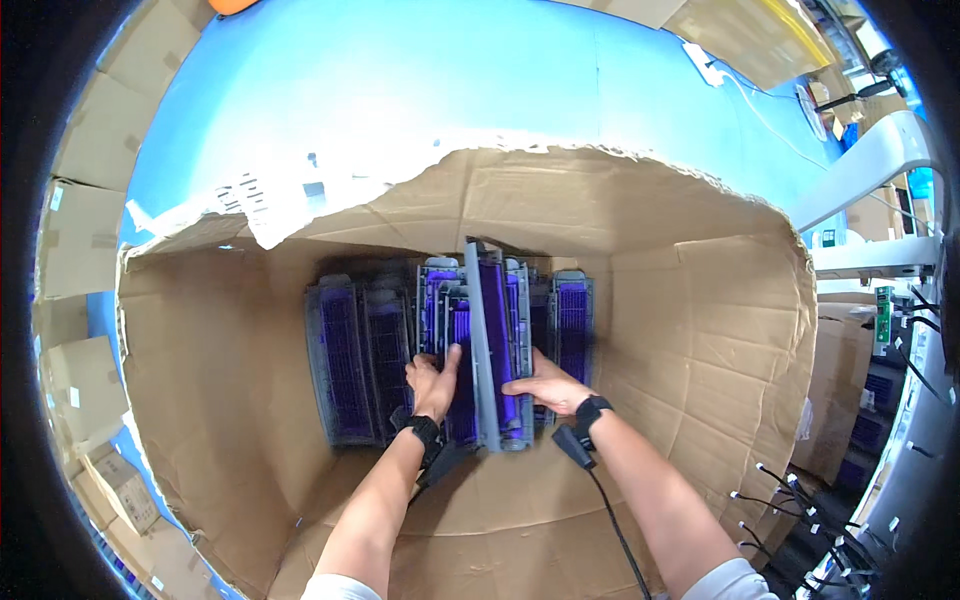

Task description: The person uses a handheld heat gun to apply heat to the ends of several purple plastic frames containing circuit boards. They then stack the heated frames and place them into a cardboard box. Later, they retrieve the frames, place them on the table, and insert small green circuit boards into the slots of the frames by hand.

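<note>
Inside a large open cardboard box [700, 330] stand several long dark-grey plastic panels with purple grille faces. One such panel [490, 340] stands tilted in the middle, higher than those around it. My right hand [550, 385] grips its right side, thumb over the purple face and fingers behind. My left hand [432, 388] is closed on the left edge of a neighbouring lower panel [458, 325], thumb on its front. Both wrists wear black bands, with small dark devices hanging near them. The lower ends of the panels are partly hidden by my hands.
More panels stand at the box's left [340, 360] and right [573, 320]. The box has high walls and a torn upper rim. Outside lie a blue surface [480, 80], stacked cartons [90, 240] on the left, and a white frame [870, 165] with loose cables [800, 500] on the right.
</note>
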The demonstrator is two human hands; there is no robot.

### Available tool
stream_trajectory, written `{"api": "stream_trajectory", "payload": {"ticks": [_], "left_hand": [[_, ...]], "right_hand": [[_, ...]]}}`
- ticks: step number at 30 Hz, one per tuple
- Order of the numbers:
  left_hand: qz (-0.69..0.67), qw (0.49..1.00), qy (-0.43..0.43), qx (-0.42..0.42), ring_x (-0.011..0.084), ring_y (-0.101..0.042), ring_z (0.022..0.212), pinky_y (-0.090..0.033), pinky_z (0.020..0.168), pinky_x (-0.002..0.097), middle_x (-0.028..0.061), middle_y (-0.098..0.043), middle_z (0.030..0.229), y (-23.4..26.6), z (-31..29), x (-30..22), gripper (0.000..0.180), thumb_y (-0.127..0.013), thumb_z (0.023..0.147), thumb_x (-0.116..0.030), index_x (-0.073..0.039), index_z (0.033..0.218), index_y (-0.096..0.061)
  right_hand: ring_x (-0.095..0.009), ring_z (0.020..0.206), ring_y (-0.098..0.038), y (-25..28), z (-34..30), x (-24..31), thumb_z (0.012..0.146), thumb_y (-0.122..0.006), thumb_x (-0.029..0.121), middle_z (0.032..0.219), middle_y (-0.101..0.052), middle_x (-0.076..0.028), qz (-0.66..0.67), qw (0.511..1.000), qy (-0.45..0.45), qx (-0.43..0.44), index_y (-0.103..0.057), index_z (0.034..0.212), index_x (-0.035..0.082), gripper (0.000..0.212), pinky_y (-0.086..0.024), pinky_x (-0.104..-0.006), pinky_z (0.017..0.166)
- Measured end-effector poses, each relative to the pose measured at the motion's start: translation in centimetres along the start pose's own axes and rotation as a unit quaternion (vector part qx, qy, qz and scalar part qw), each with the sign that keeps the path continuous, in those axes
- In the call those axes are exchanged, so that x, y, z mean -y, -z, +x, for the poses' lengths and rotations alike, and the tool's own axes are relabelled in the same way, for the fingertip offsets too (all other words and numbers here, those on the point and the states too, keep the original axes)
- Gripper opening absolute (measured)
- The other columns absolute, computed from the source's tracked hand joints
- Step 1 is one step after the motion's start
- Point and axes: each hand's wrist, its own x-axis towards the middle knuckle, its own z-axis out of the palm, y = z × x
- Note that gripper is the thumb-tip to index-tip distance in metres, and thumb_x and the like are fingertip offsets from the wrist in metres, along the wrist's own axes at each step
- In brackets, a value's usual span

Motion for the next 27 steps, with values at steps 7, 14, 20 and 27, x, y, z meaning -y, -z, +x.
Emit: {"api": "stream_trajectory", "payload": {"ticks": [7,14,20,27], "left_hand": [[0.086,0.986,-0.095,-0.109,0.0446,-0.030,0.125,-0.028,0.108,0.0492,0.0289,-0.032,0.136,-1.4,-1.0,0.2,0.059,-0.067,0.083,-0.046,0.006,0.108,-0.053],[-0.065,0.992,-0.069,-0.078,0.0424,-0.033,0.125,-0.028,0.108,0.0505,0.0300,-0.036,0.133,1.4,-1.3,-0.9,0.096,-0.074,0.074,-0.057,0.004,0.136,-0.030],[0.083,0.994,-0.061,-0.046,0.0403,-0.030,0.127,-0.028,0.109,0.0490,0.0261,-0.032,0.134,0.4,-1.1,0.1,0.117,-0.084,0.061,-0.057,0.006,0.140,-0.025],[0.038,0.994,-0.104,-0.026,0.0391,-0.031,0.119,-0.026,0.106,0.0495,0.0246,-0.035,0.124,-1.1,-2.7,0.0,0.110,-0.091,0.055,-0.045,0.004,0.131,-0.028]], "right_hand": [[-0.030,0.118,-0.052,0.2,2.5,-3.0,0.065,-0.079,0.015,0.123,-0.053,-0.022,-0.112,0.985,-0.012,-0.132,-0.039,0.130,-0.005,0.079,-0.041,-0.0367,0.102],[-0.039,0.131,-0.035,0.6,3.2,-3.3,0.067,-0.080,0.029,0.136,-0.038,-0.028,-0.247,0.943,-0.063,-0.215,-0.038,0.132,-0.009,0.087,-0.032,-0.0391,0.110],[-0.039,0.138,-0.021,-0.4,3.3,-3.9,0.065,-0.082,0.033,0.141,-0.031,-0.029,-0.270,0.917,-0.032,-0.292,-0.039,0.133,-0.008,0.091,-0.024,-0.0403,0.114],[-0.029,0.130,-0.041,-0.6,1.4,0.5,0.068,-0.084,0.014,0.139,-0.046,-0.018,0.009,0.969,-0.090,-0.228,-0.014,0.148,0.003,0.107,-0.032,-0.0398,0.109]]}}
